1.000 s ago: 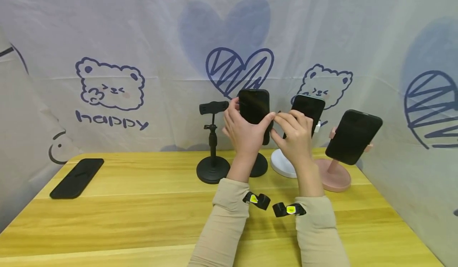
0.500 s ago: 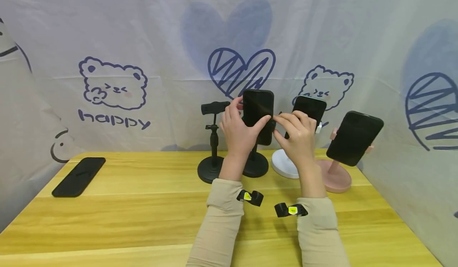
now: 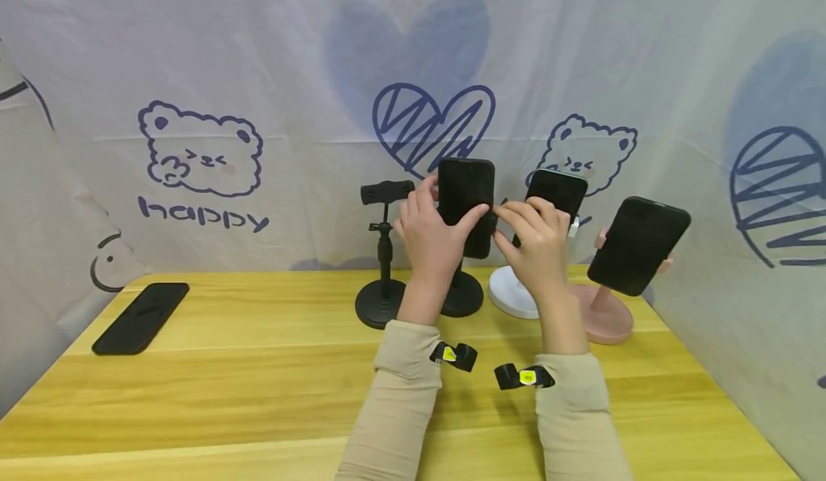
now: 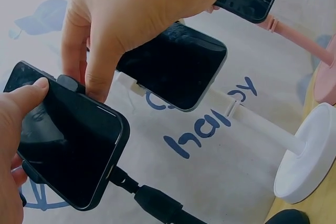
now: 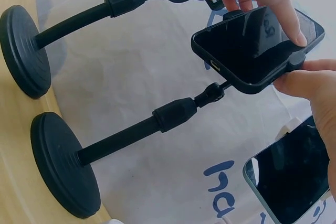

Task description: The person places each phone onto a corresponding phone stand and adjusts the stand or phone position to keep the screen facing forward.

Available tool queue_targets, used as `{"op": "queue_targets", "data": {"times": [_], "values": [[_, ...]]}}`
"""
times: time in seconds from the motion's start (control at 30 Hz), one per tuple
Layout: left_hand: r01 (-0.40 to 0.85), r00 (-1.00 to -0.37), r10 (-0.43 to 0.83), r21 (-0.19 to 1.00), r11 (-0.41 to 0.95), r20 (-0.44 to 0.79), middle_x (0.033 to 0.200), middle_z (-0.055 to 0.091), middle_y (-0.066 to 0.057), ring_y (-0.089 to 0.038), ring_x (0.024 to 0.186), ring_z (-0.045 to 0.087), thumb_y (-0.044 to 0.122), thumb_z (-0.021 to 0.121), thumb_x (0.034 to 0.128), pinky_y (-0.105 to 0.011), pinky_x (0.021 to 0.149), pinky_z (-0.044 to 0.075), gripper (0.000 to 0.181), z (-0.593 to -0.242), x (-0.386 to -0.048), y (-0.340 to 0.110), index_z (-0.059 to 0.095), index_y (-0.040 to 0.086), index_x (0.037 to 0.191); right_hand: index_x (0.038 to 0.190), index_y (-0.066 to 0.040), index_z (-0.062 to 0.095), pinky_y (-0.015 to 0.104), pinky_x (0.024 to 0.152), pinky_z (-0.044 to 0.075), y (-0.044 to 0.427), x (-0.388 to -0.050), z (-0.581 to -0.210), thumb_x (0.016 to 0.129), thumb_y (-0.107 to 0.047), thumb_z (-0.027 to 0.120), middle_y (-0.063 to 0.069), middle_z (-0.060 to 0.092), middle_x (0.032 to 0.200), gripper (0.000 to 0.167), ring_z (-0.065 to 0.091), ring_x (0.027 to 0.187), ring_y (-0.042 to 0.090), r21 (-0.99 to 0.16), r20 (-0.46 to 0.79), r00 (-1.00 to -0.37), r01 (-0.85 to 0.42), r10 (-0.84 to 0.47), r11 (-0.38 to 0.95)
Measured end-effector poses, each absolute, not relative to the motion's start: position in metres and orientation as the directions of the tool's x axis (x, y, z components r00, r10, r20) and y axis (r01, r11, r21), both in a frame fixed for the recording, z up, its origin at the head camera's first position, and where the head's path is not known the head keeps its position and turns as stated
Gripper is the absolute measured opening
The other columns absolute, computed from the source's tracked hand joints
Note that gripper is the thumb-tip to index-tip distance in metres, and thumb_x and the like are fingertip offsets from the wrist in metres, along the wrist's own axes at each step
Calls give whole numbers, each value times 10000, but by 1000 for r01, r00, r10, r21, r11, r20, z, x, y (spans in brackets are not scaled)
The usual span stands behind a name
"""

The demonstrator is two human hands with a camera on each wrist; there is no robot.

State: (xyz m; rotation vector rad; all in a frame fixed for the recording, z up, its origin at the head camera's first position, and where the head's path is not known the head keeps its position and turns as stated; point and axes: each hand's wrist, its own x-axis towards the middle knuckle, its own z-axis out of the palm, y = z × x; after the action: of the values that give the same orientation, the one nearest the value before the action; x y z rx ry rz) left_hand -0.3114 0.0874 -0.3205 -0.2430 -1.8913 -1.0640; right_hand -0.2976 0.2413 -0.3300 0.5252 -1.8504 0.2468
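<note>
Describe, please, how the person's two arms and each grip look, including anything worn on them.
The left sleeve and right sleeve are plain beige, with broad cuffs that look turned back. A black fitting with a curved end juts inward from each cuff, carrying a yellow label. The left grip and right grip are bare hands; no glove or ring shows.

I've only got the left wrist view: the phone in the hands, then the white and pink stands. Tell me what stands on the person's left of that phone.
Observer: A black stand with no phone on it stands left of the held phone.
Operator: Now report anything lying flat.
Observer: A black phone lies on the wooden table, at the far left of the head view.
Operator: Describe how the pink stand holds its tilted phone.
Observer: Pink clamp pieces show at both long sides.
</note>
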Motion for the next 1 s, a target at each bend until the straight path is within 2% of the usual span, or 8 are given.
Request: {"op": "queue_targets", "data": {"times": [0.27,0.53,1.0], "values": [[512,-545,-272,572,642,793,1072,613,-56,-226,1000,552,597,769,708,-444,863,394,799,-325,-312,90,530,107,1292,1028,-23,740,490,823,339,238,-298,-332,825,-113,742,134,721,1034,222,528,1032,326,78,937,-271,-457,-222,886],[515,-508,-290,556,652,811,1083,621,-52,-228,1007,542,604,764,708,-437,865,381,794,-328,-318,88,537,114,1290,1029,-16,731,491,830,348,233,-300,-333,825,-104,737,141,705,1048,223,519,1049,331,50,927,-311,-446,-207,894],[474,-435,-217,427,770,874,1162,618,-60,-249,1038,529,625,708,768,-424,863,388,750,-327,-317,94,532,127,1301,1038,-7,733,537,873,294,238,-297,-328,827,-88,734,147,698,1059,226,489,1073,349,2,934,-324,-418,-150,909]]}}
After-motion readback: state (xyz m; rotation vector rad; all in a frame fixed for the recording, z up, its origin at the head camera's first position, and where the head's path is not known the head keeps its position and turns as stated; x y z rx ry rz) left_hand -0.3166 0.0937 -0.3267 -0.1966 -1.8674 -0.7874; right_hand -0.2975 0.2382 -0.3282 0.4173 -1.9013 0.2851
